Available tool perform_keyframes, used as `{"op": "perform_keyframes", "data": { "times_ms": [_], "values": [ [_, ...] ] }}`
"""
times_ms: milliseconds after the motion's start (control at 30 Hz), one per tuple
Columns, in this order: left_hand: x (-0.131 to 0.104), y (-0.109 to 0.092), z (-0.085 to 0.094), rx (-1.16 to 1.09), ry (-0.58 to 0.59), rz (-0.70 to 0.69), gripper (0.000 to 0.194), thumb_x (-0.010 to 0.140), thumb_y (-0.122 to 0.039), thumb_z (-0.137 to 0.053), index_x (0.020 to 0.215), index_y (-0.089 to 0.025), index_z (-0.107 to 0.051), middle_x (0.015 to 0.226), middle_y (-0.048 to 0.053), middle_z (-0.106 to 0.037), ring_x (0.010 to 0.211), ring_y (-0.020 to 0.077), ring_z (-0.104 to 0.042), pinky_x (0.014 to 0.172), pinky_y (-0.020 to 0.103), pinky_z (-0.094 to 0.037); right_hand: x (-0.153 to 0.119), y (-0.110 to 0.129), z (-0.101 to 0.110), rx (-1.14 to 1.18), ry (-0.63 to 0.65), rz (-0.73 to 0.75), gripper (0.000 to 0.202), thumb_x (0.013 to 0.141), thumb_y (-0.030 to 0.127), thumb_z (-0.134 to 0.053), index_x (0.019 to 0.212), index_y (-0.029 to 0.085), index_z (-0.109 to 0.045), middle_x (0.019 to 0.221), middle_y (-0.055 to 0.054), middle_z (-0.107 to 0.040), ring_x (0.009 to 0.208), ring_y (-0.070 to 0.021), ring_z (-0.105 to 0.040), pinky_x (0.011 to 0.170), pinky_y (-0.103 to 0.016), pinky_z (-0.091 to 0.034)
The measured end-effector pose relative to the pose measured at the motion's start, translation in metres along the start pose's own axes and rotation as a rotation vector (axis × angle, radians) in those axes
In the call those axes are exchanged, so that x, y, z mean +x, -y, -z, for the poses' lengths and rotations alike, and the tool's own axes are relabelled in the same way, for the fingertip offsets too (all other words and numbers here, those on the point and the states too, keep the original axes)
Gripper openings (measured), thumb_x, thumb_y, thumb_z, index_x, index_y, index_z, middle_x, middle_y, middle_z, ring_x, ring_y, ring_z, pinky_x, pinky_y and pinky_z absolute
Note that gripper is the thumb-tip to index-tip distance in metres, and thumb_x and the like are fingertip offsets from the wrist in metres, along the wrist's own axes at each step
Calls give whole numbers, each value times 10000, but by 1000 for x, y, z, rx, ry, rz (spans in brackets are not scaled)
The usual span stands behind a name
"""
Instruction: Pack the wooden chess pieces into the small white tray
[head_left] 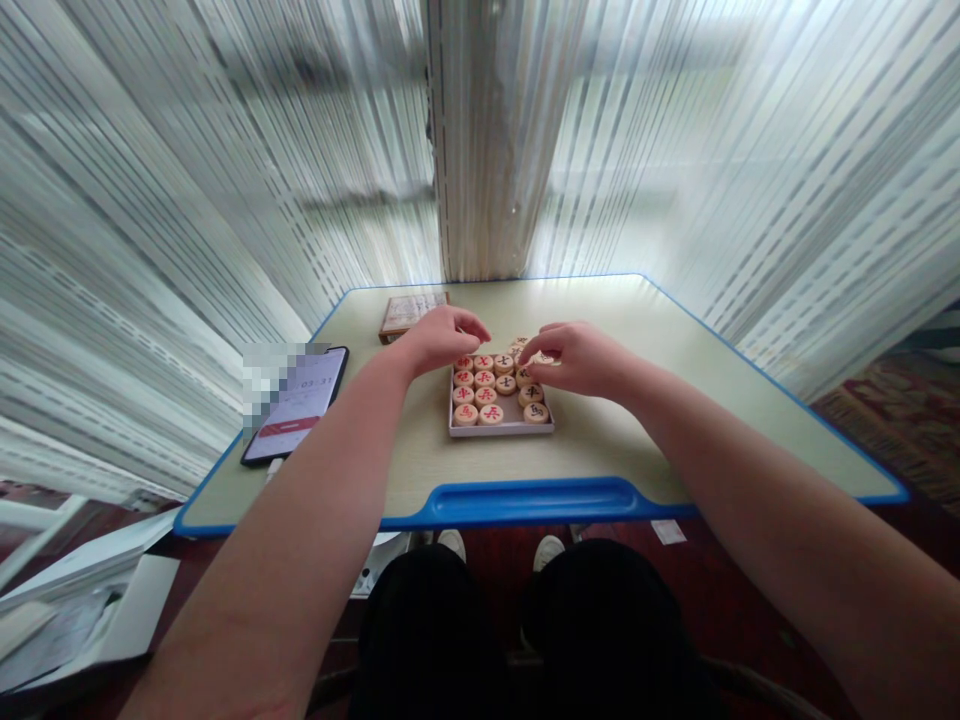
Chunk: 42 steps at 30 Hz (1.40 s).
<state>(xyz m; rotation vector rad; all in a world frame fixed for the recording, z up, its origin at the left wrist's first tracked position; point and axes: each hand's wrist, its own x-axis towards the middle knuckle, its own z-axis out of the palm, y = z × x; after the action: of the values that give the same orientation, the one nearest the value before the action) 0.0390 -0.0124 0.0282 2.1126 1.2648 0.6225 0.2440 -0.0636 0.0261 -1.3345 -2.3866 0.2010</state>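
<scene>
A shallow white box (pixel 502 431) in the middle of the table holds several round wooden pieces with red and black characters. A red-marked piece (pixel 491 414) lies in its front row, and a bare patch shows between it and a black-marked piece (pixel 535 412) at the front right. My left hand (pixel 448 335) hovers over the box's back left corner, fingers curved and apart, nothing seen in them. My right hand (pixel 566 355) is at the back right part, fingertips down on or beside a piece; its grip is unclear. More pieces (pixel 519 344) stand behind the box.
A patterned box lid (pixel 411 312) lies at the table's back left. A phone (pixel 298 405) rests near the left edge. The table (pixel 720 420) has a blue rim and a blue tray groove in front. Striped curtains hang behind and at both sides.
</scene>
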Motion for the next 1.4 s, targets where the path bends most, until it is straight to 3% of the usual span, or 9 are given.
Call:
{"op": "perform_keyframes", "data": {
  "times_ms": [333, 500, 633, 733, 933, 1067, 1233, 1400],
  "values": [
    [-1, 5, 5, -58, -56, 11, 336, 579, -110, -507, 858, -144, -692, 839, 42, -675, 773, 153, -586, 713, 285, -485, 0, 0, 1, -8, 42, 5, 155, 700, 230, -577, 761, 165, -705, 698, -25, -598, 610, -115, -468, 572, -232, -331],
    [4, 15, 2, -41, -205, 31, 285, 585, -120, -508, 790, -157, -702, 771, 34, -681, 767, 164, -581, 723, 290, -473, 1, -3, 1, 5, -32, -11, 203, 731, 197, -519, 809, 160, -702, 707, -32, -583, 613, -123, -474, 598, -247, -357],
    [10, 28, 1, -45, -280, 67, 247, 578, -142, -507, 740, -147, -695, 713, 38, -672, 718, 163, -578, 682, 278, -458, 5, -18, -2, -88, -182, -167, 284, 747, 181, -495, 945, 159, -696, 835, -73, -597, 701, -160, -515, 693, -287, -405],
    [11, 33, 0, -49, -267, 53, 246, 579, -153, -500, 732, -148, -693, 702, 35, -670, 705, 158, -572, 669, 266, -448, 6, -28, -4, -162, -137, -217, 334, 756, 230, -537, 1054, 179, -679, 985, -114, -591, 869, -219, -535, 836, -353, -411],
    [0, 6, -7, -8, -139, -34, 292, 595, -179, -478, 761, -139, -715, 609, 21, -615, 589, 130, -506, 540, 238, -388, 5, -27, -2, -163, 41, -145, 272, 759, 280, -572, 978, 203, -713, 1017, -108, -623, 986, -242, -529, 955, -397, -357],
    [-6, -12, -13, -7, -159, -125, 303, 604, -193, -472, 752, -126, -728, 604, 19, -598, 517, 98, -427, 495, 231, -339, 5, -29, -2, -173, 83, -117, 250, 733, 255, -594, 945, 198, -713, 982, -98, -638, 949, -235, -546, 953, -402, -359],
    [-7, -13, -14, -58, -194, -136, 258, 612, -176, -485, 688, -124, -726, 625, 27, -626, 551, 105, -473, 515, 227, -363, 5, -34, -4, -99, -89, -89, 208, 695, 206, -625, 887, 195, -705, 996, -94, -608, 917, -220, -559, 901, -387, -423],
    [-11, -23, -17, -185, -171, -97, 217, 662, -175, -556, 779, -131, -734, 675, 37, -677, 603, 106, -528, 582, 231, -412, 5, -28, -4, 229, -278, -21, 204, 731, 172, -589, 924, 177, -657, 944, -73, -587, 730, -133, -598, 677, -287, -518]
  ]
}}
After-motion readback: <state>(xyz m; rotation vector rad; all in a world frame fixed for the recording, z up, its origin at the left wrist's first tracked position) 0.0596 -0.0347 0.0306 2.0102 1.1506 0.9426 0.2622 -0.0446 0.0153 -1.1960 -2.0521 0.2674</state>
